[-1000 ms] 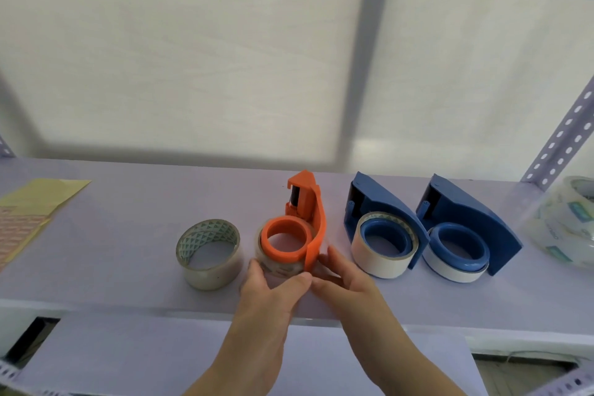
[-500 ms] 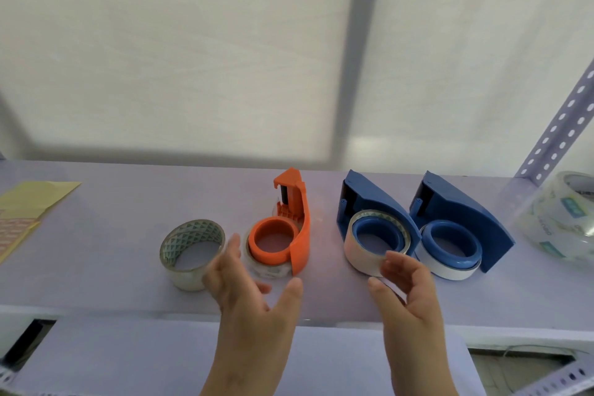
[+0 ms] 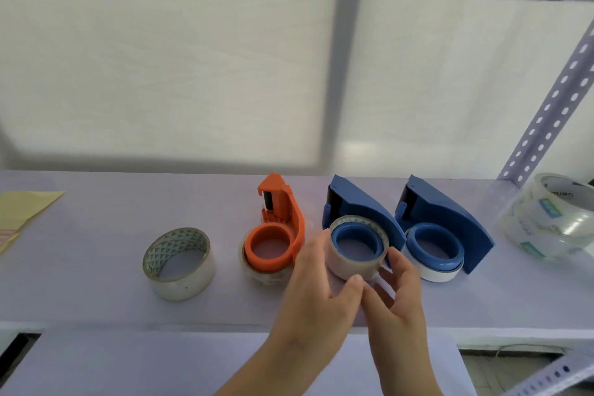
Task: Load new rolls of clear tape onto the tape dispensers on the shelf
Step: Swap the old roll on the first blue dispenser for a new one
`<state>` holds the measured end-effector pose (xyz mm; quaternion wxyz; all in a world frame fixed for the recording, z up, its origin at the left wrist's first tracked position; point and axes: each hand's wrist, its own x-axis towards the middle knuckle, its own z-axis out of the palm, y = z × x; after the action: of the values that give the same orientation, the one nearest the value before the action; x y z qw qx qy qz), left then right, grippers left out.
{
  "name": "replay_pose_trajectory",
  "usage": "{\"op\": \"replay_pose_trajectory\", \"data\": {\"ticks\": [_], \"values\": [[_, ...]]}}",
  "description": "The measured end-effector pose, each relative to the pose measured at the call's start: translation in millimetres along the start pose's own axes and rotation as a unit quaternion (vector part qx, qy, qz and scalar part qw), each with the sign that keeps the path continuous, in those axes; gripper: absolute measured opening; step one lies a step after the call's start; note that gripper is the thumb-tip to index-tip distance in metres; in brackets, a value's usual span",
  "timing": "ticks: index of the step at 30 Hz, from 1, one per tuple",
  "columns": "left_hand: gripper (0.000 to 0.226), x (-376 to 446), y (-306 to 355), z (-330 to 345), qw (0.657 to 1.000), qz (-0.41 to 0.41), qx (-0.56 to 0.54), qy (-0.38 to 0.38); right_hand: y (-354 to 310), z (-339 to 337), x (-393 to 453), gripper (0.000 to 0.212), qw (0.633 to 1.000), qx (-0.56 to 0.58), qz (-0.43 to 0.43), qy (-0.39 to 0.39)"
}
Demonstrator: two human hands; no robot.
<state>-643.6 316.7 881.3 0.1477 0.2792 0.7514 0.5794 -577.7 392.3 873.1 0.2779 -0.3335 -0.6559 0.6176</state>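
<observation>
Three tape dispensers lie on the pale shelf (image 3: 96,299). The orange dispenser (image 3: 283,219) has a clear roll around its hub. The middle blue dispenser (image 3: 360,209) carries a beige-white tape roll (image 3: 350,264) on its blue hub. My left hand (image 3: 318,286) touches that roll's left side and my right hand (image 3: 398,286) its right front; both sets of fingers are spread around it. The right blue dispenser (image 3: 450,212) holds a thin white roll. A loose clear roll (image 3: 178,264) stands to the left.
A stack of wrapped clear tape rolls (image 3: 553,222) sits at the far right by the perforated shelf post (image 3: 553,100). Yellow paper (image 3: 22,209) lies at the far left. The shelf's front edge runs just below my hands.
Both hands left the orange dispenser, moved right, and now close in around the roll on the middle blue dispenser.
</observation>
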Motion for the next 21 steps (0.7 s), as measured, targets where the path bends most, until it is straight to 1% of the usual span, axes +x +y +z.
{"op": "replay_pose_trajectory", "data": {"ticks": [3, 7, 11, 15, 18, 21], "values": [[0.070, 10, -5, 7, 0.998, -0.042, -0.033, -0.025, 2, -2, 7, 0.067, 1.000, -0.022, 0.010, -0.012], [0.072, 22, -16, 4, 0.997, -0.074, -0.034, -0.016, 5, 0, 10, 0.074, 0.998, -0.056, 0.002, -0.040], [0.069, 22, -15, 1, 0.995, -0.063, -0.067, -0.026, 6, -4, 7, 0.074, 0.996, -0.056, -0.034, -0.059], [0.081, 19, -14, -2, 0.992, -0.046, -0.113, -0.043, 2, -7, 5, 0.077, 0.993, -0.015, -0.076, -0.084], [0.085, 18, -14, -4, 0.987, -0.047, -0.145, -0.055, 1, -7, 6, 0.077, 0.993, 0.016, -0.078, -0.091], [0.083, 18, -14, -6, 0.984, -0.042, -0.160, -0.068, 0, -7, 7, 0.074, 0.991, 0.029, -0.085, -0.103]]}}
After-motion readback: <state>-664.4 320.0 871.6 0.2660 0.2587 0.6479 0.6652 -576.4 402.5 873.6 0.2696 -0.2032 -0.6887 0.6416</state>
